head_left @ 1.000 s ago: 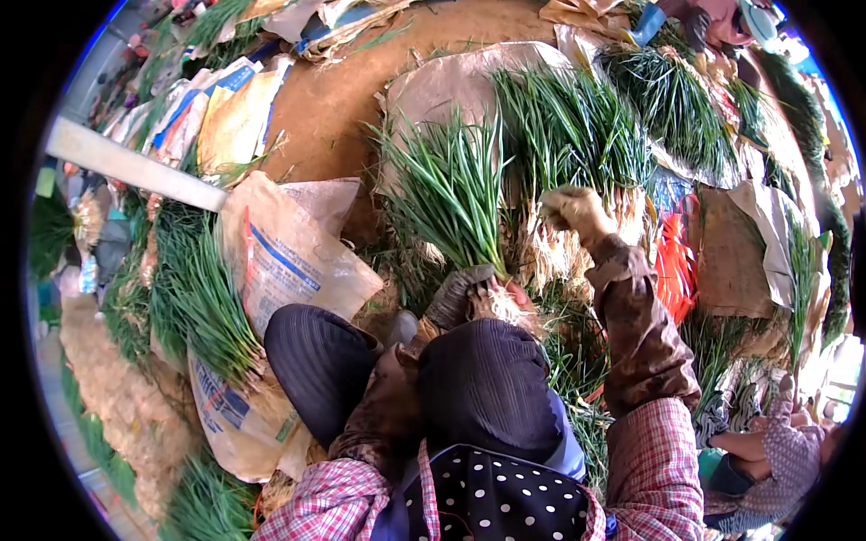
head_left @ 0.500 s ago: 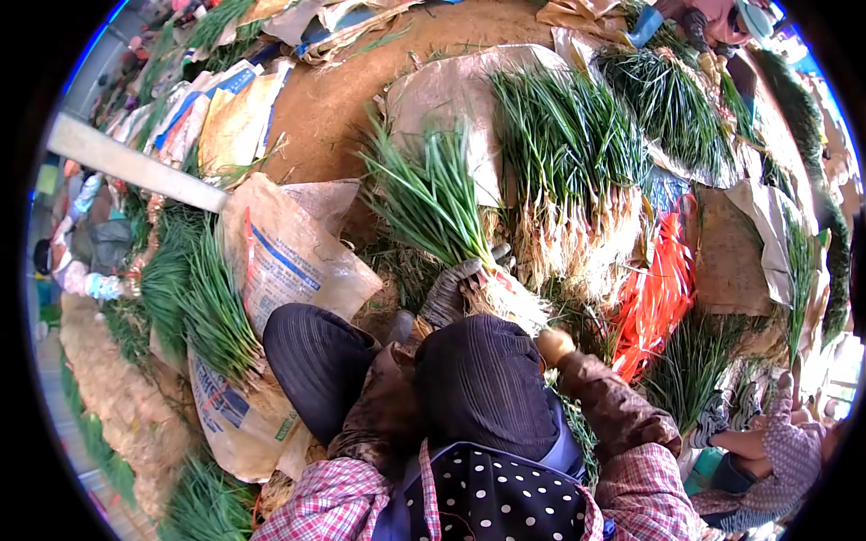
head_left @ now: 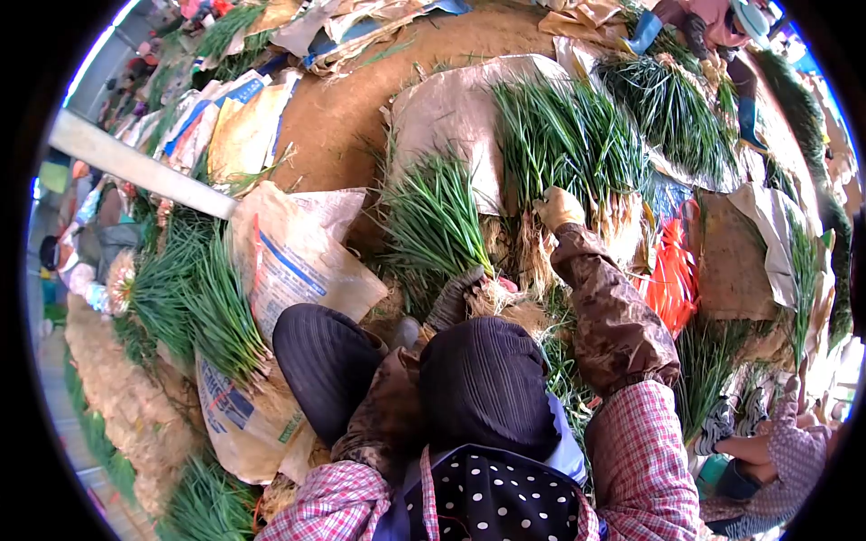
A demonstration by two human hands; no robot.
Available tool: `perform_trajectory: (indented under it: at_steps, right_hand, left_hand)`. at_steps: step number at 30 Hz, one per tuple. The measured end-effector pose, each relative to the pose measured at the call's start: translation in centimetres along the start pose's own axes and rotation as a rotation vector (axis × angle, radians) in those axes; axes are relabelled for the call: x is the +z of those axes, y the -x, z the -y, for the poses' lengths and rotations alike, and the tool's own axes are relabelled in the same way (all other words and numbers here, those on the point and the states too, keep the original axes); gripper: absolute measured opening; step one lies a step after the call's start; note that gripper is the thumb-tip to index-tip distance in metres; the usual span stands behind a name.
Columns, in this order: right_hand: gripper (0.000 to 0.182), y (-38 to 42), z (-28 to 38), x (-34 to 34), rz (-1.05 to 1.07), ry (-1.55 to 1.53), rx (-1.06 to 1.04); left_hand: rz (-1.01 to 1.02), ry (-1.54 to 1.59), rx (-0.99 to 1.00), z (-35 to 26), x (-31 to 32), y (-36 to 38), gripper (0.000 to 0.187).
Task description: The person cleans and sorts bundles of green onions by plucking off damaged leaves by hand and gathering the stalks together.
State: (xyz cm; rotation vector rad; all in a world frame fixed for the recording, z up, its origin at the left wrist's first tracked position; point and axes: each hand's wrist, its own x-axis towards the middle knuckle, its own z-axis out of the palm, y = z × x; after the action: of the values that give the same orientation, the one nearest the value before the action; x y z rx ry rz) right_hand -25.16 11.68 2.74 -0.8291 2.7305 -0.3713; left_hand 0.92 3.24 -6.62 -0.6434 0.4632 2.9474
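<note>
Hold the bunch of green onions (head_left: 439, 216) snugly near the roots (head_left: 516, 311), just beyond the right knee (head_left: 483, 379), with the left hand (head_left: 456, 299) clasped around it, working gently with the right hand (head_left: 559, 209), curled at the pile (head_left: 577, 144), whether grasping any impossible to tell.

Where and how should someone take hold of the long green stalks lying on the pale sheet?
Probably the best grip is on the lower stems of the green stalks, just above the pale roots, coming from the side of the knees. The roots point towards the knees, while the leaves spread away loosely. The right hand is near that level.
</note>
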Motion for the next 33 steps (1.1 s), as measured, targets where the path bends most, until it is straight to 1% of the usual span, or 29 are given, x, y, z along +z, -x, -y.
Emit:
perform_trajectory:
  at_steps: [1,2,3,4,6,8,9,10,11,12,14,15,16,18,19,20,22,23,24,26,29,32,33]
  right_hand:
    - [0.031,-0.1,0.4,-0.1,0.063,-0.011,0.062]
    - [0.031,-0.2,1.2,-0.4,0.128,-0.019,0.123]
    - [0.028,1.4,2.3,-1.4,0.143,0.111,0.005]
    - [0.024,2.4,2.2,0.0,-0.01,0.037,0.008]
    - [0.016,5.8,0.9,1.6,-0.128,-0.075,-0.174]
    - [0.013,9.7,-0.1,4.0,-0.164,-0.202,-0.38]
    - [0.016,11.6,0.5,3.3,-0.005,-0.115,-0.33]
    - [0.02,13.4,1.2,2.5,0.154,-0.028,-0.279]
    - [0.024,14.4,0.0,3.8,0.156,-0.149,-0.405]
    - [0.022,14.7,-1.0,5.3,-0.004,-0.25,-0.479]
    - [0.019,14.6,0.9,1.7,0.239,-0.337,-0.288]
    - [0.017,13.2,-0.5,4.1,0.284,-0.483,-0.231]
    - [0.02,11.9,-1.4,6.2,0.24,-0.527,-0.259]
    - [0.029,11.6,1.8,3.4,0.081,-0.582,-0.062]
    - [0.038,11.0,2.9,2.7,0.056,-0.566,0.022]
    - [0.041,10.3,3.8,2.1,0.185,-0.652,0.123]
    - [0.043,8.7,4.1,4.7,0.385,-0.788,0.237]
    - [0.04,10.0,6.0,2.0,0.376,-0.743,0.23]
    - [0.035,8.9,4.2,6.5,0.264,-0.753,0.101]
    - [0.031,10.3,5.3,4.4,0.204,-0.671,0.007]
    - [0.026,12.1,6.0,1.0,0.085,-0.454,-0.173]
    - [0.023,12.3,5.9,0.6,0.079,-0.468,-0.165]
    - [0.021,12.0,5.1,1.9,0.025,-0.512,-0.177]
  left_hand:
    - [0.06,-0.005,-0.012,-1.3,5.0,2.3,0.042]
    - [0.121,-0.008,-0.025,-1.9,7.6,3.5,0.047]
    - [0.134,0.016,-0.018,-1.5,6.0,2.7,0.048]
    - [0.147,0.009,-0.014,-1.4,6.2,2.6,0.049]
    - [0.168,-0.002,-0.015,-1.3,6.4,2.5,0.049]
    - [0.06,-0.013,-0.027,0.9,-1.4,-1.1,0.035]
    - [0.063,-0.016,-0.016,0.6,-0.6,-0.8,0.028]
    - [0.039,-0.034,0.008,0.0,2.2,0.6,0.025]
    - [0.015,-0.052,0.031,-0.7,5.1,2.1,0.021]
    - [-0.01,-0.072,0.054,-1.4,8.0,3.5,0.018]
    - [-0.053,-0.106,0.12,-0.7,6.4,2.5,0.018]
    - [0.049,-0.046,-0.002,-0.5,3.0,1.1,0.017]
    - [0.005,-0.081,0.035,-0.6,3.3,1.3,0.016]
    - [-0.084,-0.153,0.116,-1.1,4.8,2.0,0.014]
    - [-0.211,-0.134,0.081,-0.8,5.5,2.2,0.015]
    - [-0.218,-0.172,0.085,-0.9,5.7,2.4,0.016]
    - [-0.229,-0.247,0.084,-1.1,6.0,2.6,0.02]
    - [-0.205,-0.277,0.103,-1.4,6.7,3.0,0.023]
    - [-0.213,-0.311,0.137,-1.4,6.5,2.9,0.024]
    - [-0.235,-0.369,0.205,-1.0,5.6,2.6,0.024]
    - [-0.206,-0.349,0.188,-0.8,5.0,2.6,0.025]
    - [-0.218,-0.306,0.157,-1.0,5.5,3.0,0.024]
    - [-0.225,-0.284,0.138,-1.0,5.6,3.2,0.023]
